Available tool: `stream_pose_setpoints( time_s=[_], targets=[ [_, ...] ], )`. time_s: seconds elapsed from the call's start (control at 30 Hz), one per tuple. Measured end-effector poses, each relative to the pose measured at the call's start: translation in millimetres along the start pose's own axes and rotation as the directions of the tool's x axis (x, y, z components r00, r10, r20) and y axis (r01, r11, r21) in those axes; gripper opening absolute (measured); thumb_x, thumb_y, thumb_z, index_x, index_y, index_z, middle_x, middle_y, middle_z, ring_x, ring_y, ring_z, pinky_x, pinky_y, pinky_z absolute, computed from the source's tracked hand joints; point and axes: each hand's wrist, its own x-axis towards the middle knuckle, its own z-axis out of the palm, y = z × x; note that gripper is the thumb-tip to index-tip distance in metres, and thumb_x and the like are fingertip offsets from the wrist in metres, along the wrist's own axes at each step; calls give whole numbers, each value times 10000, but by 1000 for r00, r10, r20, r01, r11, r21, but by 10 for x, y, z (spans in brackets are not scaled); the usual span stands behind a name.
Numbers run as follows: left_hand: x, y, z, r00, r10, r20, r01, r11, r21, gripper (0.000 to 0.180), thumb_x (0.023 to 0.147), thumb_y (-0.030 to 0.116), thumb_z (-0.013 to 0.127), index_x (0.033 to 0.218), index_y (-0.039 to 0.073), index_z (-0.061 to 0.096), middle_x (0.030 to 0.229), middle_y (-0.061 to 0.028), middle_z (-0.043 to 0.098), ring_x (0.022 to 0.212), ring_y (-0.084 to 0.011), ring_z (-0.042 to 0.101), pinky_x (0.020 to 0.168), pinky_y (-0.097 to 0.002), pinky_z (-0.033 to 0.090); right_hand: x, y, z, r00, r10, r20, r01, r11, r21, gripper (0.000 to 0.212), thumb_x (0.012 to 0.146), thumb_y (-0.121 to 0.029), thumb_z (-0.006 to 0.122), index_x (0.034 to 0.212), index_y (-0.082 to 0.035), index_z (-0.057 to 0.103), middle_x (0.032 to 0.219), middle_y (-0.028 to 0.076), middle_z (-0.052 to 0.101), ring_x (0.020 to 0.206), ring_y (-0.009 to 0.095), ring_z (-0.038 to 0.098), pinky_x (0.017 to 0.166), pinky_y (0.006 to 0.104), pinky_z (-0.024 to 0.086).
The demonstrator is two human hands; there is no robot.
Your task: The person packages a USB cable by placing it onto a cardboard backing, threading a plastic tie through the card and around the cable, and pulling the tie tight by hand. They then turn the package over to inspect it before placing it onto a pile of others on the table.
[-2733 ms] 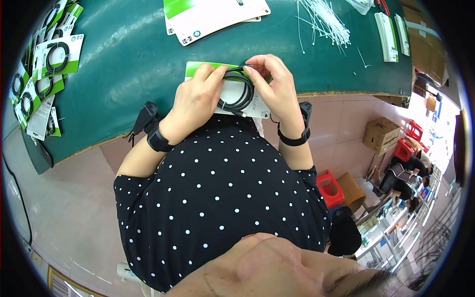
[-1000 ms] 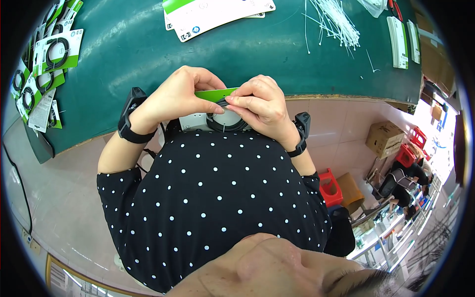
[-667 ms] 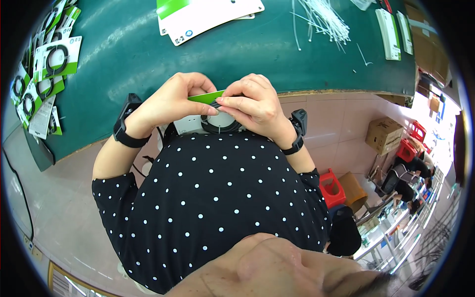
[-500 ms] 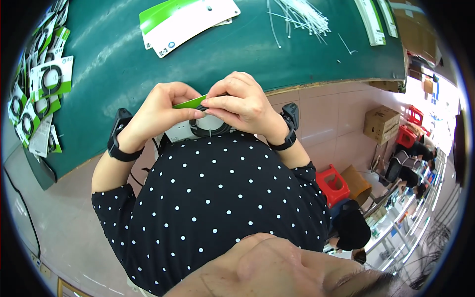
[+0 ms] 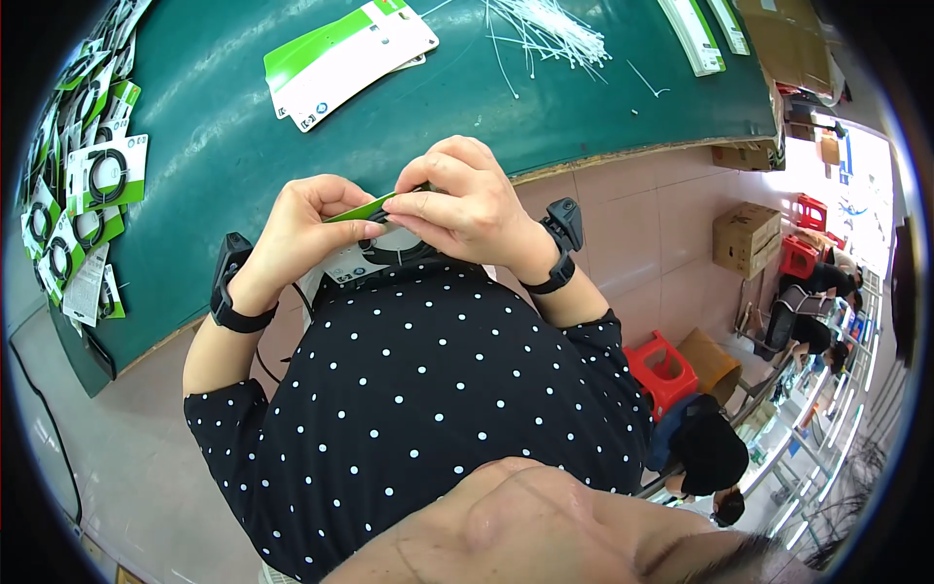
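Close against my dark dotted top I hold a white and green backing card (image 5: 345, 263) with a coiled black cable (image 5: 397, 255) on its face. My left hand (image 5: 313, 219) is closed on the card's green edge, thumb in front and fingers behind. The right hand (image 5: 465, 206) pinches at the same edge, beside the upper part of the coil, fingers curled. Whatever lies between the right fingertips is too small and covered to make out. Ahead on the green table (image 5: 224, 146) lie a stack of similar cards (image 5: 360, 73) and a loose pile of white cable ties (image 5: 555, 34).
Many carded black cables (image 5: 107, 175) are heaped along the table's left end. More cards (image 5: 693, 39) stand stacked at the far right. Beyond the table's right edge are a cardboard box (image 5: 747, 238), a red stool (image 5: 662, 372) and other people (image 5: 708, 448) at work.
The view has shifted slightly, so the table and its things sit a little farther left. Both hands keep hold of the card, with only small movement at the fingertips.
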Motion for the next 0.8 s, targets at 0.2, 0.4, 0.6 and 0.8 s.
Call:
stream_pose_setpoints(
  time_s=[0.2,0.4,0.6,0.8],
  targets=[
    [-112,-25,-3,998,69,-11,-69,998,-2,215,780,-27,757,950,-41,627,898,-82,707,827,-104,666,722,-214,522,140,387,-254,987,108,-123,-117,991,-69,132,750,-96,744,875,-78,705,868,48,657,798,234,617,694,332,490],
    [-235,-51,50,988,145,-49,-145,989,18,214,778,-28,759,949,-50,632,901,-83,704,831,-104,664,736,-222,529,82,1236,-311,829,541,-139,-465,529,-710,180,794,-222,682,842,-49,695,825,139,658,770,314,660,707,391,531],
    [-258,-103,30,973,213,-82,-212,977,24,214,774,-27,763,955,-57,653,918,-84,701,834,-103,660,748,-223,533,101,1329,-348,803,589,-88,-432,475,-767,138,761,-187,652,797,-55,677,826,152,656,760,331,655,707,421,533],
    [-307,37,63,980,185,-76,-185,983,17,225,766,-15,772,957,-61,662,921,-85,700,829,-106,659,741,-224,535,-66,1284,-451,888,458,-41,-307,524,-794,92,728,-103,657,807,-61,678,821,158,653,724,327,652,687,393,536]
  ],
)
